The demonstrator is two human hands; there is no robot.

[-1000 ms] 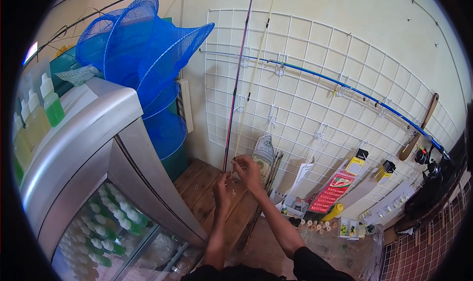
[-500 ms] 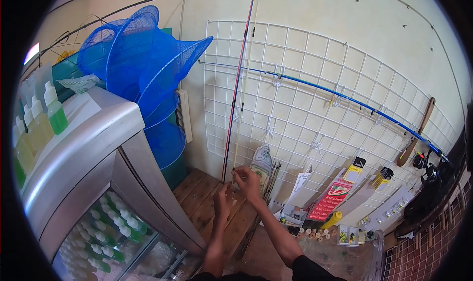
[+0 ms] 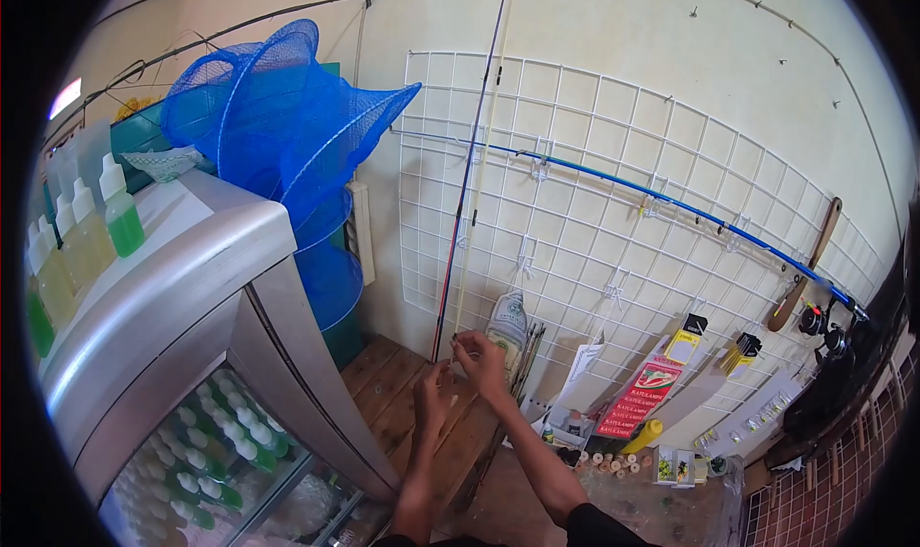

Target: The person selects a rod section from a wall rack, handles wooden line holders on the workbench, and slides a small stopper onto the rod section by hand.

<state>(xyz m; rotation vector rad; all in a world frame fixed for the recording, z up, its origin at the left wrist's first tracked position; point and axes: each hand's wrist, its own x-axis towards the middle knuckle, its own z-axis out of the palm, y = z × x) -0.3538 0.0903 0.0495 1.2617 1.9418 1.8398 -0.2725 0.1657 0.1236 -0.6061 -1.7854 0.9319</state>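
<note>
My left hand [image 3: 431,395] is closed, thumb and fingers pinched together near the lower end of a thin red and dark-blue fishing rod [image 3: 464,194]. Close by on its right, my right hand [image 3: 482,363] is also pinched, by the lower part of a thin pale-yellow rod [image 3: 487,137]. Whatever sits between the fingertips is too small to make out. Both rods lean upright along the wall, and I cannot tell whether either hand grips them. Below the hands lies a brown wooden plank surface [image 3: 383,379]. A printed bag [image 3: 508,319] stands just behind my right hand.
A metal-framed display case [image 3: 225,250] with dropper bottles [image 3: 123,216] on top stands left. Blue net traps [image 3: 278,135] hang behind it. A white wire grid [image 3: 585,231] on the wall carries a blue rod [image 3: 652,202]; packets [image 3: 640,398] and a small box [image 3: 674,466] sit lower right.
The view has tilted up slightly, so the surroundings sit a little lower in it. Both hands stay pinched close together by the rods, with hardly any visible movement.
</note>
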